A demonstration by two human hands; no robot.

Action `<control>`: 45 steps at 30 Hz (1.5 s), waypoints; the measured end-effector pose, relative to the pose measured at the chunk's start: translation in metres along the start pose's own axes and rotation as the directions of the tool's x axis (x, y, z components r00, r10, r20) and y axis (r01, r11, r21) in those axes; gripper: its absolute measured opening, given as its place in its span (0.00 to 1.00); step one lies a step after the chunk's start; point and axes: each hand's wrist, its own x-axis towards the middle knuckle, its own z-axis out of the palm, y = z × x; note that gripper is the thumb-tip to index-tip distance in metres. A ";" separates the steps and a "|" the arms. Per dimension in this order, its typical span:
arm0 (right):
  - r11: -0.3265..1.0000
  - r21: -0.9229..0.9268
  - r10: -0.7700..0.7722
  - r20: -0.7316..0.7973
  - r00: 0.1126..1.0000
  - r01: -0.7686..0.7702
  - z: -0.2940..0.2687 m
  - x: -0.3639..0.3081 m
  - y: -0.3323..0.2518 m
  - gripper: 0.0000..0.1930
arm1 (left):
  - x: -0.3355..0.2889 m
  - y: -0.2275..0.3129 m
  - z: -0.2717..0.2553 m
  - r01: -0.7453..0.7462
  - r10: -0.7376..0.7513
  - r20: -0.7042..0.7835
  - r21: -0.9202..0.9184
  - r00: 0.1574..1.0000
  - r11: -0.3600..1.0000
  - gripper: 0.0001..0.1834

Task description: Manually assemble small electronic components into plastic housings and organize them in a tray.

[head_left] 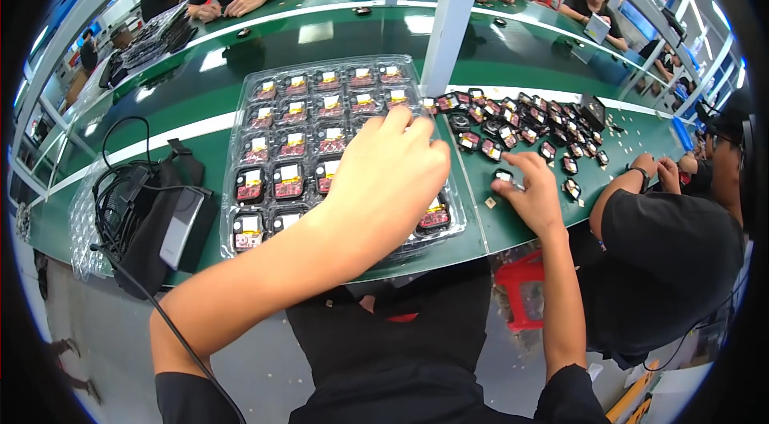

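A clear plastic blister tray (237, 153) lies on the green bench before me, its pockets holding rows of small black square cases (288, 180) with red, white and yellow labels. Over the tray's right part is my left hand (392, 176), its fingers curled down at the pockets; whatever they grip is hidden beneath them. My right hand (533, 192) is right of the tray, thumb and fingers closed around a similar small black case (504, 176) near the bench top. Just beyond it spreads a loose pile of such cases (513, 124).
A black bag (148, 232) with cables and a grey-white device (183, 224) stands left of the tray. A metal post (452, 24) rises behind the tray. A conveyor (312, 52) runs beyond. Close on my right sits a co-worker (665, 256), near a red stool (517, 292).
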 end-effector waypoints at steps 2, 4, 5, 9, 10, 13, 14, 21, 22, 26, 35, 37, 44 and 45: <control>1.000 -0.028 -0.014 -0.156 0.988 0.009 -0.001 0.016 0.014 0.16 | -0.006 0.000 0.001 0.031 -0.023 0.102 -0.081 0.995 0.996 0.08; 0.992 -0.106 -0.106 -0.365 0.925 0.072 0.002 0.043 0.047 0.10 | -0.008 0.001 -0.001 0.039 -0.028 0.098 -0.107 0.995 0.993 0.07; 0.989 -0.127 -0.119 -0.454 0.883 0.068 0.002 0.058 0.058 0.11 | -0.008 0.000 0.000 0.059 -0.046 0.102 -0.129 0.994 0.990 0.08; 0.874 -0.449 -0.074 -0.505 0.860 -0.189 0.004 0.096 0.137 0.16 | -0.003 -0.001 0.004 0.053 -0.038 0.108 -0.135 0.993 0.989 0.07; 0.858 -0.453 0.026 -0.430 0.902 -0.240 0.006 0.100 0.145 0.17 | -0.003 -0.001 0.003 0.050 -0.036 0.103 -0.134 0.994 0.990 0.07; 0.900 -0.366 0.136 -0.277 0.951 -0.235 0.006 0.107 0.146 0.19 | -0.004 -0.004 0.003 0.069 -0.052 0.125 -0.136 0.991 0.988 0.06; 0.946 -0.261 0.139 -0.206 0.969 -0.192 0.004 0.107 0.142 0.20 | -0.003 -0.004 0.003 0.070 -0.054 0.119 -0.133 0.991 0.989 0.06; 0.997 -0.070 -0.055 -0.227 0.972 0.040 0.026 0.076 0.096 0.16 | -0.004 -0.005 0.005 0.067 -0.056 0.068 -0.170 0.996 0.983 0.06; 0.998 -0.047 -0.044 -0.189 0.981 0.036 0.027 0.072 0.078 0.16 | -0.006 -0.006 0.005 0.069 -0.057 0.073 -0.172 0.996 0.983 0.06; 0.997 -0.041 -0.078 -0.220 0.972 0.070 0.037 0.052 0.047 0.13 | -0.007 0.006 -0.005 0.068 -0.064 0.030 -0.179 0.998 0.981 0.07; 0.998 -0.024 -0.054 -0.196 0.979 0.050 0.058 0.025 0.004 0.16 | -0.062 0.097 -0.029 -0.337 0.129 -0.373 -0.574 0.919 0.747 0.15; 0.997 0.026 -0.069 -0.195 0.978 0.076 0.058 0.019 -0.003 0.16 | -0.081 0.128 -0.022 -0.338 0.148 -0.318 -0.707 0.936 0.622 0.14; 0.953 0.194 -0.105 -0.507 0.855 0.233 0.025 -0.001 -0.031 0.10 | -0.149 0.184 0.017 0.087 -0.044 0.075 -0.912 0.996 0.400 0.14; 0.969 0.209 -0.031 -0.413 0.910 0.128 0.017 -0.013 -0.037 0.10 | -0.162 0.189 0.022 0.151 -0.070 0.134 -0.899 0.989 0.410 0.14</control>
